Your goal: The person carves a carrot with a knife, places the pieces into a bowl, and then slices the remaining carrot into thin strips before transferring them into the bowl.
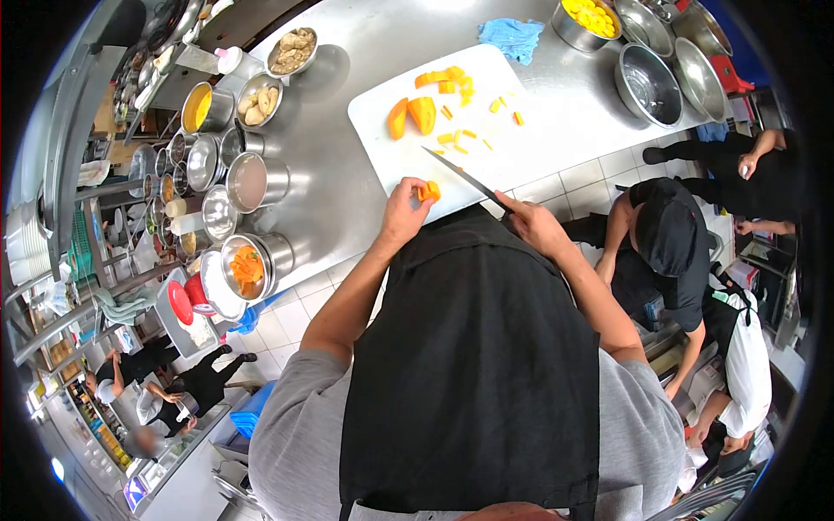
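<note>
Okay so your left hand [404, 214] has an orange chunk [428, 191] pinched in its fingertips, at roughly 1:30 from your palm, over the near end of the white cutting board [391, 161]. Right hand [537, 227] is wrapped around the handle of the knife [471, 183]; your hands are apart, and the chunk's about 9:30 from that one. Knife's long axis runs 4 to 10, tip at 10; chunk's too blocky for me to call. The blade sits between it and some small orange sticks [447, 137] at 1. Bigger orange pieces [421, 115] at 12, blue cloth [511, 39] on the counter [326, 130] at 1, steel container [277, 184] at 9.
</note>
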Tool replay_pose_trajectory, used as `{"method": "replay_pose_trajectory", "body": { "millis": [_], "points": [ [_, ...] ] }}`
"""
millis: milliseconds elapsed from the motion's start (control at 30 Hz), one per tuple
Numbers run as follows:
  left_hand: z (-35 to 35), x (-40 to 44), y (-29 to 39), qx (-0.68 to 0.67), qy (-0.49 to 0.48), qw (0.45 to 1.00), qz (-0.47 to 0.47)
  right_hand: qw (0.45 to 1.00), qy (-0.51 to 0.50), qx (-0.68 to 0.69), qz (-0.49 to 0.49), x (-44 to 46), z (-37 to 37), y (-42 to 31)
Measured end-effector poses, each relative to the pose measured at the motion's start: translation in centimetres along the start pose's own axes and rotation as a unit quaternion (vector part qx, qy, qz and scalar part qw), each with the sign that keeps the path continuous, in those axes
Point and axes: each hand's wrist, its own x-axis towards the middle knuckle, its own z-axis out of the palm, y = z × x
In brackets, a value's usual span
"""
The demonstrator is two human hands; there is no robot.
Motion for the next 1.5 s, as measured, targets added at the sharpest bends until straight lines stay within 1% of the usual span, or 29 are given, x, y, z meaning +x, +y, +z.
{"method": "replay_pose_trajectory", "body": {
  "millis": [33, 100, 133, 200, 233, 300, 333, 400, 433, 500, 533, 600, 633, 700, 800, 933, 1000, 1033, 1100, 1133, 1167, 1200, 1233, 1300, 1333, 1367, 1433, 1500],
  "points": [
    [0.0, 0.2, 0.3, 0.000, 0.000, 1.000, 0.001, 1.000, 0.000, -0.001, 0.000, -0.1, 0.0, 0.1],
    [-0.1, 0.8, 1.0, -0.065, -0.016, 0.995, -0.070, 1.000, 0.013, 0.002, -0.009, -0.3, 0.0, 0.5],
    [0.0, 1.1, 0.4, -0.066, -0.016, 0.995, -0.069, 1.000, 0.014, 0.001, -0.009, -0.5, 0.0, 0.5],
    [0.2, 1.7, -0.6, -0.164, -0.028, 0.979, -0.119, 1.000, 0.019, 0.007, -0.004, -0.7, -0.3, 0.2],
    [0.1, 2.0, -0.7, -0.164, -0.026, 0.979, -0.118, 1.000, 0.019, 0.006, -0.006, -0.8, -0.6, -0.1],
    [-0.3, 2.5, -0.1, -0.305, -0.036, 0.935, -0.175, 0.999, 0.015, 0.041, 0.029, -1.1, -1.3, -0.9],
    [-0.6, 2.7, 0.5, -0.306, -0.033, 0.936, -0.173, 0.999, 0.014, 0.039, 0.027, -1.1, -1.3, -0.7],
    [-1.1, 3.0, 1.9, -0.372, -0.047, 0.905, -0.200, 0.996, 0.033, 0.067, 0.039, -1.2, -1.1, -0.1],
    [-1.4, 3.1, 2.5, -0.373, -0.045, 0.905, -0.199, 0.997, 0.032, 0.066, 0.037, -1.2, -1.1, 0.1],
    [-1.7, 3.4, 3.4, -0.446, -0.078, 0.861, -0.232, 0.996, 0.036, 0.061, 0.053, -1.1, -1.3, 0.0],
    [-1.8, 3.4, 3.7, -0.446, -0.077, 0.861, -0.231, 0.996, 0.035, 0.060, 0.051, -1.1, -1.5, -0.3],
    [-1.8, 3.6, 4.2, -0.415, -0.107, 0.883, -0.191, 0.996, 0.021, 0.048, 0.079, -1.1, -1.8, -0.9],
    [-1.7, 3.7, 4.4, -0.415, -0.105, 0.883, -0.191, 0.996, 0.020, 0.047, 0.078, -1.1, -1.8, -1.0],
    [-1.6, 3.8, 4.7, -0.368, -0.094, 0.915, -0.135, 0.995, 0.017, 0.060, 0.082, -1.2, -1.7, -1.1],
    [-1.9, 4.1, 5.1, -0.344, -0.095, 0.925, -0.128, 0.994, 0.020, 0.071, 0.080, -1.2, -1.7, -1.3],
    [-2.3, 4.5, 5.4, -0.367, -0.101, 0.916, -0.125, 0.992, 0.007, 0.082, 0.100, -1.2, -1.9, -2.0],
    [-2.5, 4.6, 5.7, -0.387, -0.111, 0.904, -0.140, 0.990, 0.006, 0.083, 0.116, -1.3, -1.9, -2.0],
    [-2.5, 4.7, 5.9, -0.388, -0.110, 0.904, -0.139, 0.990, 0.006, 0.082, 0.116, -1.2, -1.6, -1.4],
    [-2.6, 4.8, 6.3, -0.430, -0.103, 0.885, -0.147, 0.987, 0.049, 0.132, 0.078, -1.1, -0.5, 0.6],
    [-2.7, 4.9, 6.2, -0.431, -0.102, 0.884, -0.146, 0.987, 0.048, 0.130, 0.077, -1.1, -0.4, 1.3],
    [-2.8, 4.9, 5.9, -0.438, -0.112, 0.879, -0.148, 0.956, 0.030, 0.256, 0.138, -1.1, -0.4, 2.0],
    [-2.9, 4.9, 5.8, -0.445, -0.123, 0.874, -0.150, 0.905, 0.010, 0.376, 0.197, -1.0, -0.4, 2.8],
    [-3.0, 4.9, 6.0, -0.447, -0.120, 0.874, -0.148, 0.907, 0.009, 0.373, 0.195, -1.1, -0.3, 3.8],
    [-3.5, 4.7, 6.4, -0.486, -0.133, 0.842, -0.196, 0.853, 0.016, 0.482, 0.197, -1.7, -0.1, 5.5],
    [-3.7, 4.6, 6.6, -0.488, -0.129, 0.841, -0.195, 0.838, 0.021, 0.506, 0.204, -1.9, -0.1, 6.2],
    [-3.8, 4.6, 6.8, -0.493, -0.140, 0.833, -0.207, 0.840, 0.018, 0.503, 0.204, -2.2, 0.2, 6.9],
    [-3.6, 4.7, 6.9, -0.500, -0.148, 0.825, -0.218, 0.814, 0.049, 0.532, 0.226, -2.3, 0.6, 8.1],
    [-3.0, 4.7, 6.9, -0.431, -0.125, 0.878, -0.164, 0.813, 0.048, 0.534, 0.229, -2.6, 0.6, 8.9]
  ]
}}
